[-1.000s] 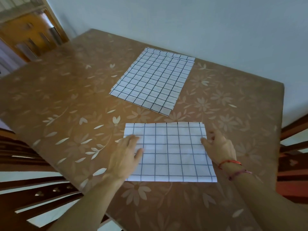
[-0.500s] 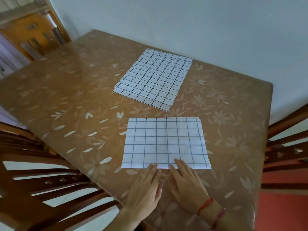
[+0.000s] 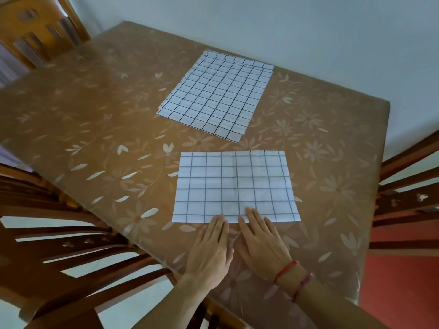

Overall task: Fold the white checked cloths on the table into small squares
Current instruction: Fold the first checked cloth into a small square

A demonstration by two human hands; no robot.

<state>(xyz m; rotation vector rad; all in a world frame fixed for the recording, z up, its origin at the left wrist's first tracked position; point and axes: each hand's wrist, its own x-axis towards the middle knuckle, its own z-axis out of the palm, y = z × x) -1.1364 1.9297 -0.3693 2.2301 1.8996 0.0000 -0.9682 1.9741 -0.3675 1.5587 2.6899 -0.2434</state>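
Observation:
A white checked cloth, folded into a rectangle, lies flat on the near part of the brown floral table. My left hand and my right hand lie flat side by side, fingers straight, with the fingertips touching the cloth's near edge at its middle. Farther back lies a stack of unfolded white checked cloths, its layers slightly offset at the far edge.
Wooden chairs stand at the left, at the right and at the far left corner. A pale wall runs behind the table. The table's near edge is just under my wrists.
My hands left the cloth's left and right sides and came together at its near edge. Over the last half second they have barely moved.

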